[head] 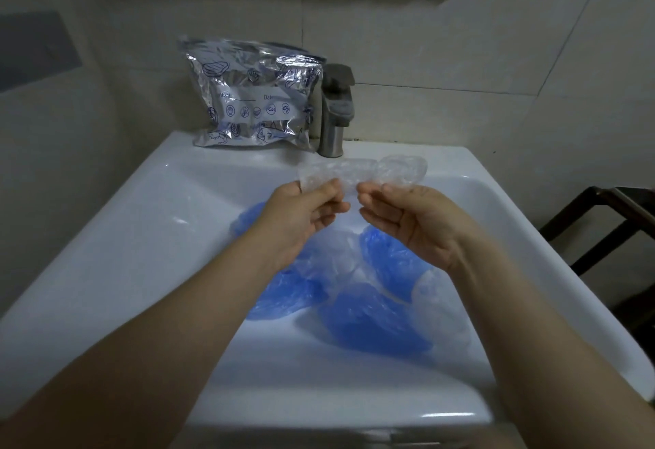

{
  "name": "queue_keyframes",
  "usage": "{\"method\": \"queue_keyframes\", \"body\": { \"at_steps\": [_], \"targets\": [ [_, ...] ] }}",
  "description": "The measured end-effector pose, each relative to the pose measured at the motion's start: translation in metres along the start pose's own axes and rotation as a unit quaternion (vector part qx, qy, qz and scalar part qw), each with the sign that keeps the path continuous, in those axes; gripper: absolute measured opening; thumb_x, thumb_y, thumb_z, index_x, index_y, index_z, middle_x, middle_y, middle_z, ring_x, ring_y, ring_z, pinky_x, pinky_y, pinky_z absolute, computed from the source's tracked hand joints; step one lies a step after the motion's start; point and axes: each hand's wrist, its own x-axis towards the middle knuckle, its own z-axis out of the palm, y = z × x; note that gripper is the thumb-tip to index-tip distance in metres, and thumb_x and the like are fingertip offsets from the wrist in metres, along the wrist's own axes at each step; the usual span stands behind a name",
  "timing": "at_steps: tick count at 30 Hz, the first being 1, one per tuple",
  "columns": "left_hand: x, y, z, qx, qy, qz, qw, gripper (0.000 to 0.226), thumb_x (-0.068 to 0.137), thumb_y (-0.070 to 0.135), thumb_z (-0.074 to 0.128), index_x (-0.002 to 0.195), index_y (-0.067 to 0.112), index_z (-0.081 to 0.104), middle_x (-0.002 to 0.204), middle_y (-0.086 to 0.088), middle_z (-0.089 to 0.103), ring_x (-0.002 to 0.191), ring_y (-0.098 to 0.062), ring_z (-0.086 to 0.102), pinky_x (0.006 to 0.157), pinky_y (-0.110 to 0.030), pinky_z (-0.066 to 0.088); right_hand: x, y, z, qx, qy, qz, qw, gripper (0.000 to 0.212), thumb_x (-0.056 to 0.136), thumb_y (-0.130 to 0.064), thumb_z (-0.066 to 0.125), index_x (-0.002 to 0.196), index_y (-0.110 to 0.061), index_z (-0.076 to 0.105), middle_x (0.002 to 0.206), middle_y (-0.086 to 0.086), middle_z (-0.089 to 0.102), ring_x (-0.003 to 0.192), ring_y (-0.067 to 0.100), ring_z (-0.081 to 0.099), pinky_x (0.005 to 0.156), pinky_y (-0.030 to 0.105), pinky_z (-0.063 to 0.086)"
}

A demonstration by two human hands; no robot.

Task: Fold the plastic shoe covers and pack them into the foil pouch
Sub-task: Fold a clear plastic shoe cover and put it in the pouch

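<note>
A clear plastic shoe cover (361,172) is held up over the basin, stretched sideways in a crumpled strip. My left hand (304,214) pinches its left end between thumb and fingers. My right hand (407,222) pinches it just right of the middle, and its right end bulges out beyond the fingers. Below my hands, several blue shoe covers (372,317) and clear ones (329,257) lie in a heap in the sink. The silver foil pouch (251,98) with blue printing stands upright at the sink's back rim, leaning on the wall.
The white sink (141,236) fills the middle of the view. A steel tap (336,108) stands right beside the pouch at the back. A dark wooden frame (609,229) stands to the right of the sink. Tiled wall lies behind.
</note>
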Motion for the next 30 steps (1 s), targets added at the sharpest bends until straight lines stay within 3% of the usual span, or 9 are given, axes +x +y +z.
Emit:
{"method": "queue_keyframes", "body": {
  "at_steps": [2,5,9,14,18,22,25,27,30],
  "targets": [
    [0.000,-0.002,0.001,0.042,0.032,0.002,0.999,0.010,0.092,0.016,0.055,0.084,0.015,0.059,0.069,0.006,0.064,0.060,-0.005,0.064,0.063,-0.020,0.044,0.002,0.001,0.000,-0.037,0.038,-0.016,0.998,0.019,0.089,-0.009,0.053,0.081,-0.004,0.069,0.073,0.004,0.072,0.063,0.010,0.068,0.070,0.022,0.057],
    [-0.001,-0.002,0.002,0.060,0.040,0.000,0.997,0.008,0.092,0.014,0.055,0.086,0.015,0.059,0.081,0.002,0.064,0.070,-0.007,0.063,0.060,-0.016,0.045,0.000,0.001,-0.001,-0.147,0.091,-0.074,0.982,0.013,0.092,-0.015,0.053,0.089,-0.010,0.065,0.076,0.002,0.065,0.065,0.010,0.058,0.073,0.023,0.055],
    [-0.004,0.007,-0.001,0.094,-0.010,0.030,0.995,0.014,0.093,0.009,0.052,0.080,0.012,0.058,0.059,0.003,0.067,0.049,-0.005,0.059,0.049,-0.015,0.041,-0.001,-0.006,-0.004,-0.184,0.135,-0.119,0.966,0.014,0.090,-0.010,0.056,0.080,-0.009,0.065,0.060,-0.001,0.055,0.059,0.011,0.049,0.058,0.019,0.046],
    [-0.003,0.011,-0.003,0.100,-0.029,0.037,0.994,0.022,0.092,0.002,0.046,0.079,0.016,0.057,0.048,-0.001,0.061,0.040,-0.008,0.045,0.050,-0.023,0.030,-0.001,-0.009,0.000,-0.102,0.119,-0.083,0.984,0.018,0.090,0.003,0.047,0.081,-0.009,0.058,0.048,-0.002,0.047,0.042,0.006,0.039,0.041,0.015,0.028],
    [-0.006,0.014,-0.001,0.039,-0.043,-0.006,0.998,0.026,0.091,-0.002,0.041,0.088,0.017,0.058,0.038,0.002,0.050,0.046,-0.008,0.042,0.040,-0.012,0.032,-0.001,-0.010,0.002,-0.005,0.109,-0.017,0.994,0.026,0.087,0.004,0.033,0.085,-0.011,0.054,0.043,-0.003,0.040,0.035,0.004,0.027,0.033,0.013,0.018],
    [-0.006,0.015,-0.001,-0.091,-0.050,-0.078,0.991,0.028,0.091,-0.002,0.036,0.080,0.016,0.054,0.046,0.002,0.054,0.036,-0.004,0.041,0.038,-0.011,0.027,-0.003,-0.012,0.002,0.152,0.098,0.041,0.983,0.023,0.082,0.005,0.032,0.079,-0.009,0.050,0.043,0.001,0.046,0.033,0.004,0.038,0.029,0.009,0.028],
    [-0.006,0.012,0.000,-0.203,-0.043,-0.116,0.971,0.031,0.091,0.000,0.031,0.075,0.017,0.052,0.050,-0.001,0.058,0.035,-0.005,0.043,0.040,-0.010,0.030,-0.002,-0.010,0.007,0.216,0.073,0.045,0.973,0.018,0.063,0.008,0.050,0.076,-0.003,0.055,0.049,0.009,0.058,0.037,0.010,0.054,0.033,0.012,0.041],
    [-0.004,0.010,0.001,-0.242,-0.036,-0.112,0.963,0.031,0.091,0.002,0.031,0.075,0.017,0.053,0.053,-0.001,0.060,0.037,-0.007,0.046,0.042,-0.010,0.034,-0.002,-0.008,0.006,0.246,0.051,0.035,0.967,0.027,0.044,0.007,0.060,0.071,0.006,0.064,0.058,0.016,0.065,0.046,0.017,0.064,0.039,0.018,0.049],
    [-0.003,0.012,-0.003,-0.250,-0.039,-0.085,0.964,0.017,0.082,0.009,0.042,0.082,0.015,0.058,0.065,-0.002,0.067,0.047,-0.010,0.055,0.050,-0.014,0.043,-0.003,-0.007,0.003,0.265,0.031,0.031,0.963,0.030,0.053,-0.001,0.069,0.080,0.013,0.067,0.078,0.021,0.070,0.067,0.024,0.071,0.057,0.025,0.058]
  ]
}}
